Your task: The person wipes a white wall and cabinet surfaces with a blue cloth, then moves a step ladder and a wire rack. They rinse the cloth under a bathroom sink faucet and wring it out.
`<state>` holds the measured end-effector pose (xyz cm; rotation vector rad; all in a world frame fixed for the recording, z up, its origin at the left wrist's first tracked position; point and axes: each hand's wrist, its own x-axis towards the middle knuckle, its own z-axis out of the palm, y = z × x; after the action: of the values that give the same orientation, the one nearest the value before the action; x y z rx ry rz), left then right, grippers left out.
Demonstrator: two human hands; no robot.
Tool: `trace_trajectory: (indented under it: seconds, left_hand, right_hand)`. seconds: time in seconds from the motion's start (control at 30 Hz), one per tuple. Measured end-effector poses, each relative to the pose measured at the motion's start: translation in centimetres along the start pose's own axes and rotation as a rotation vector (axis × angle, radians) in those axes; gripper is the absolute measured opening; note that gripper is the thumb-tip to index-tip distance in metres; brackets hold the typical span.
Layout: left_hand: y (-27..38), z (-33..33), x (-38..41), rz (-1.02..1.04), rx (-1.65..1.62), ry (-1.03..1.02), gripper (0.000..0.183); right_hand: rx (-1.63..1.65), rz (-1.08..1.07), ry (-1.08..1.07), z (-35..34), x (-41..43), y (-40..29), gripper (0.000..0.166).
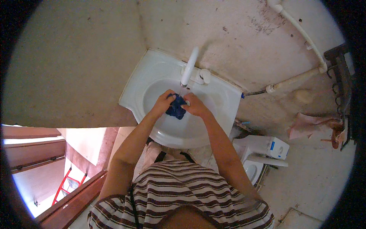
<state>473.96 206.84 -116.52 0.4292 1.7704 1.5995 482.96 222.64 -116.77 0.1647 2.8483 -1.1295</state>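
Note:
A crumpled dark blue cloth (176,108) is held over the bowl of a white ceramic washbasin (186,130). My left hand (165,102) grips its left upper edge, and my right hand (195,104) pinches it from the right. Directly above the cloth ends the spout of a white gooseneck faucet (190,67), and a thin stream of water seems to fall from it. The faucet's lever handle (205,76) sits to the right of the spout. The cloth's underside and some fingertips are hidden.
To the right of the basin stands a white toilet (278,148) with its lid up. A pipe (296,76) runs along the stained wall. Pink cloth (307,126) hangs from a dark hook rack (340,88). Through the doorway at lower left, a red stepladder (68,183) is visible.

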Motion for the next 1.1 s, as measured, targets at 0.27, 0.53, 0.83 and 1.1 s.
trace_trajectory:
  seconds: [0.27,0.53,0.83,1.1]
  left_hand:
    - [-1.6,-1.4,0.5,-0.039,-0.091,0.0,0.016]
    - [-0.5,0.4,-0.6,-0.202,-0.329,-0.1,0.032]
    - [-1.7,1.6,1.0,-0.065,-0.14,0.378,0.035]
    - [1.0,8.0,-5.1,0.499,0.734,0.083,0.028]
  right_hand:
    - [0.202,0.312,-0.01,0.4,-0.2,1.4,0.032]
    - [0.807,0.026,0.121,-0.2,1.2,-3.0,0.026]
    - [1.511,0.879,0.356,5.0,-0.3,-3.0,0.031]
    - [1.81,0.149,-0.033,8.4,0.5,3.8,0.052]
